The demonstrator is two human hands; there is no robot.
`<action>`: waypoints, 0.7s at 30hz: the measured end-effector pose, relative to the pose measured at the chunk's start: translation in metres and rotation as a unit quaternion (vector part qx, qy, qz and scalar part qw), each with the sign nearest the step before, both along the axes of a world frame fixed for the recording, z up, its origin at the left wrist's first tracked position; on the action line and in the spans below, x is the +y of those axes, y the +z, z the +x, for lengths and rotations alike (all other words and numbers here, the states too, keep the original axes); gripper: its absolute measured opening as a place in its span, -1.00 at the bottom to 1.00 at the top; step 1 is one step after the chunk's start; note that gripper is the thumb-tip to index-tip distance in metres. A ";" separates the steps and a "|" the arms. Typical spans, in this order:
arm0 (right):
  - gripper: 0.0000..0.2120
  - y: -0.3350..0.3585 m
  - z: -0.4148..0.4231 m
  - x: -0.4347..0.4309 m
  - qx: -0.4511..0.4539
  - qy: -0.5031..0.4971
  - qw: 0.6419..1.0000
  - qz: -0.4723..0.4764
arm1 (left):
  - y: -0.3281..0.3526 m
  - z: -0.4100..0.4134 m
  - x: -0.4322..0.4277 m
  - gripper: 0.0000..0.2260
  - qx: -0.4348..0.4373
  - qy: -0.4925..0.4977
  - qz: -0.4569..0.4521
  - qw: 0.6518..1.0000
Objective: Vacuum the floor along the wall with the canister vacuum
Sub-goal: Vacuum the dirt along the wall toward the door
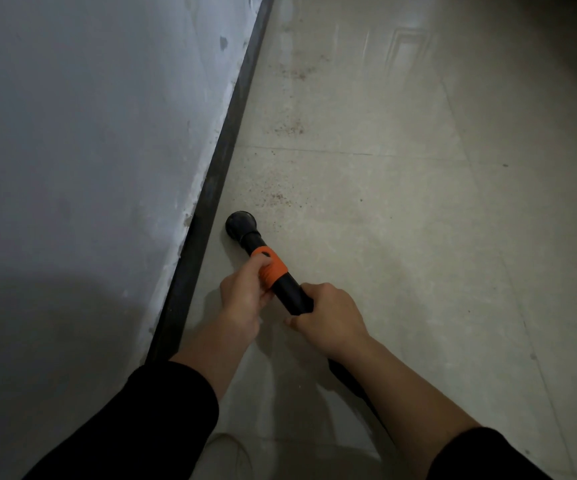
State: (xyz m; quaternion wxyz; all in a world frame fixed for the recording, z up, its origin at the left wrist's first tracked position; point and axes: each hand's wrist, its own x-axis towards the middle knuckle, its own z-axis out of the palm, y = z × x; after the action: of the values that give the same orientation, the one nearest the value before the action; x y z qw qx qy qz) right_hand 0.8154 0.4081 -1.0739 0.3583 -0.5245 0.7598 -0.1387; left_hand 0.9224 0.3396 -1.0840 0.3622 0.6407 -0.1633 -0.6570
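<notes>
The round nozzle [241, 226] of the vacuum wand sits on the tiled floor [401, 237], just beside the dark baseboard [211, 188] at its nine o'clock. The left hand [243, 299] curls round the orange collar [273, 270], and the right hand [328, 315] wraps the black tube [292, 292] further back, at four o'clock. Reddish crumbs [280, 197] lie scattered from one o'clock onward. It would be best to keep the nozzle flat, hug the baseboard and push slowly toward twelve.

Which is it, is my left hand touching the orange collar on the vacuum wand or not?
Touching. The head view shows the left hand curled round the orange collar of the vacuum wand, one fingertip overlapping the orange with no gap.
</notes>
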 end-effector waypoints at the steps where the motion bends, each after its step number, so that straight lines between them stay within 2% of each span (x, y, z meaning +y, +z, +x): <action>1: -0.86 0.001 -0.002 0.001 0.003 -0.002 1.000 -0.001 | 0.001 -0.002 0.000 -0.79 0.001 0.000 0.000 1.000; 9: -0.86 0.007 -0.016 0.007 0.029 -0.016 0.999 0.010 | 0.001 -0.020 0.004 -0.77 -0.003 -0.018 -0.003 1.000; 13: -0.88 0.012 -0.025 0.011 0.030 -0.026 0.999 0.023 | 0.002 -0.031 0.007 -0.85 -0.003 -0.027 -0.003 1.000; 17: -0.87 0.016 -0.031 0.016 0.033 -0.032 0.998 0.034 | 0.001 -0.038 0.010 -0.77 -0.007 -0.042 0.001 0.999; 21: -0.88 0.020 -0.036 0.022 0.074 -0.015 0.997 0.031 | 0.000 -0.042 0.012 -0.75 -0.015 -0.066 0.002 0.998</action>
State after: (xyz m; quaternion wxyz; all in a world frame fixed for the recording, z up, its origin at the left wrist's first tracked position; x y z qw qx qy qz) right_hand 0.7795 0.4300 -1.0540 0.3147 -0.5102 0.7962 -0.0813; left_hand 0.8808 0.3512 -1.0845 0.3142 0.6389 -0.2092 -0.6703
